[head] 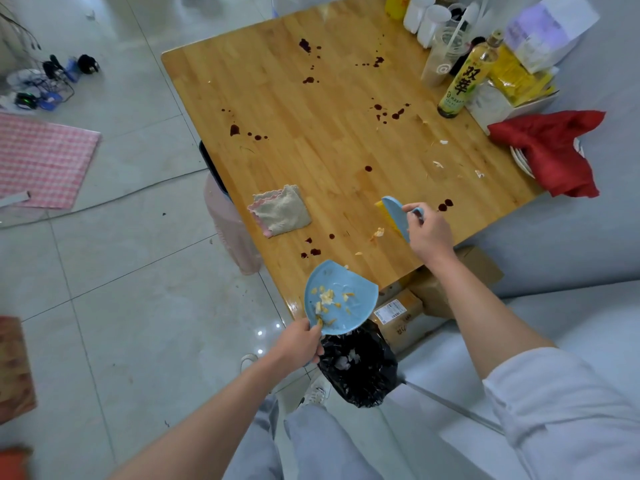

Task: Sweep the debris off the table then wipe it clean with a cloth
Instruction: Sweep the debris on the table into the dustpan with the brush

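Holding dustpan [341, 299] with yellow scraps [325, 298]; black bin bag [358, 367] below.

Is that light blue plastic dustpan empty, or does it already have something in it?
Not empty. The light blue plastic dustpan, held by the left hand at the table's near edge, has a small scatter of yellowish-white food scraps lying on it.

I have 1 view only, from the head camera. It sits high above the near corner of the wooden table [332, 140], tilted steeply forward and down. The wide lens bends the edges, takes in the tiled floor [131, 306] at left, and both forearms reach in from below.
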A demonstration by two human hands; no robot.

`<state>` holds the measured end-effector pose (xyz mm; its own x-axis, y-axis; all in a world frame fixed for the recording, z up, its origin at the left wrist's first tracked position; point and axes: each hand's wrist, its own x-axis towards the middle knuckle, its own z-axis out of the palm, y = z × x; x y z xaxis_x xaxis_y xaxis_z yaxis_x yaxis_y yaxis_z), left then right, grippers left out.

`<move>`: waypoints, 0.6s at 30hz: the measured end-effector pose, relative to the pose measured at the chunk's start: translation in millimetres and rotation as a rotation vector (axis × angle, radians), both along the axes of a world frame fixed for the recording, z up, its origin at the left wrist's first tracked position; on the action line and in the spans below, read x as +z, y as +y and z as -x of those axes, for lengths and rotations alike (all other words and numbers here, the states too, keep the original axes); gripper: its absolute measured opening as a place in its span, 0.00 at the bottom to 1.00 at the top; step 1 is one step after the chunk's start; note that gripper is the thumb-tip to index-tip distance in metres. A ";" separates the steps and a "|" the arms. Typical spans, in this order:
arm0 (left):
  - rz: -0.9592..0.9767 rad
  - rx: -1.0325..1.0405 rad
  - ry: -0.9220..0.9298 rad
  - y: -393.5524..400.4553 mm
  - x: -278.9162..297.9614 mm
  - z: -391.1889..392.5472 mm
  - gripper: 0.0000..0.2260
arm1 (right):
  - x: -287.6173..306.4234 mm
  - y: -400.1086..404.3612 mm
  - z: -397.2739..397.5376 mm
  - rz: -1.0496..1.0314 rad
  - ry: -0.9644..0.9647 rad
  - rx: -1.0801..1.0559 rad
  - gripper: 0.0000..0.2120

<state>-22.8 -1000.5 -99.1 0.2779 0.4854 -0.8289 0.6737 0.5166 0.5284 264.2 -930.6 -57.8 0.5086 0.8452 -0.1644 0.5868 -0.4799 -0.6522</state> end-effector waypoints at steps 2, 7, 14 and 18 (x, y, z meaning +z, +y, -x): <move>0.004 -0.051 -0.019 -9.9 3.5 -9.5 0.11 | -1.9 -4.5 8.0 0.023 0.034 0.072 0.10; 0.045 -0.154 -0.043 -32.1 0.9 -25.0 0.12 | 1.2 -16.8 15.4 0.031 0.098 0.176 0.10; 0.125 -0.215 -0.071 -65.7 -16.8 -32.7 0.11 | 7.7 -20.2 2.8 -0.049 0.078 0.057 0.09; 0.167 -0.221 -0.085 -86.0 -36.4 -36.4 0.09 | 1.0 -24.9 17.7 0.013 0.151 0.146 0.09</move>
<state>13.5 -1086.5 -135.5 0.4337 0.2640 -0.8615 0.7365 0.4469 0.5077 246.5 -955.4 -56.7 0.3499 0.9053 -0.2409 0.5468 -0.4062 -0.7322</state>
